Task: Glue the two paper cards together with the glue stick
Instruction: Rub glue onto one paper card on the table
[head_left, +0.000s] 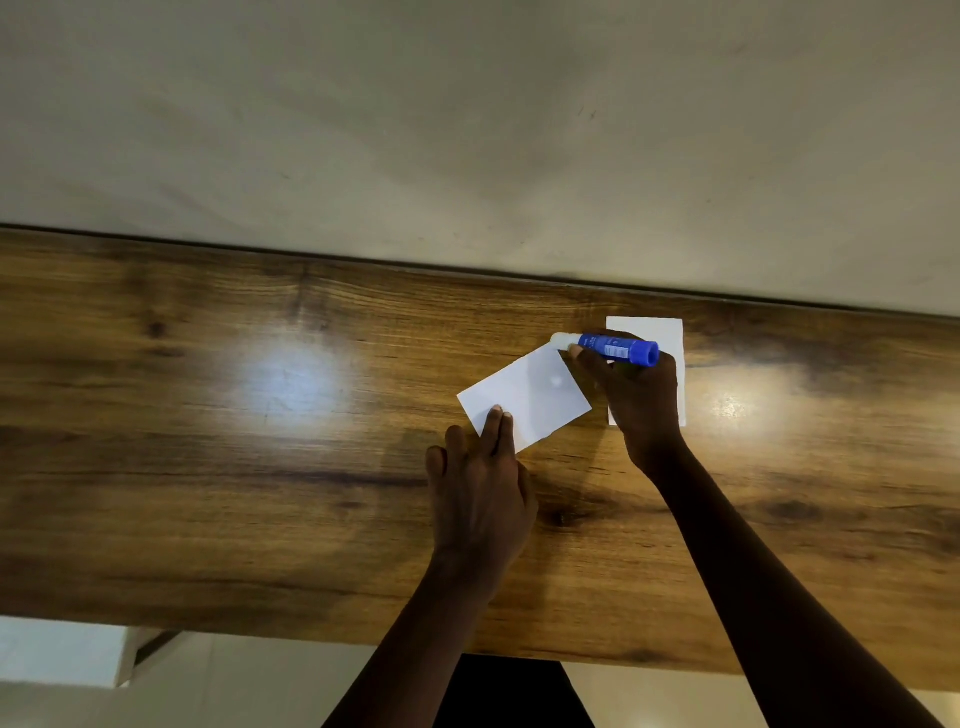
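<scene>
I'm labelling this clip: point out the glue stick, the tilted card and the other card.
glue stick (618, 349), head view, on its blue barrel.
tilted card (524, 395), head view, on its bare middle.
other card (644, 326), head view, on its far edge strip.

L hand (480, 499): bare, short plain nails | R hand (644, 395): bare | forearms behind both wrists: bare, slim, uncovered to frame btm

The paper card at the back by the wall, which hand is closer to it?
Right. The right hand, gripping the glue stick, overlaps the back card in view. The left hand is apart from it, fingers resting on the tilted card.
</scene>
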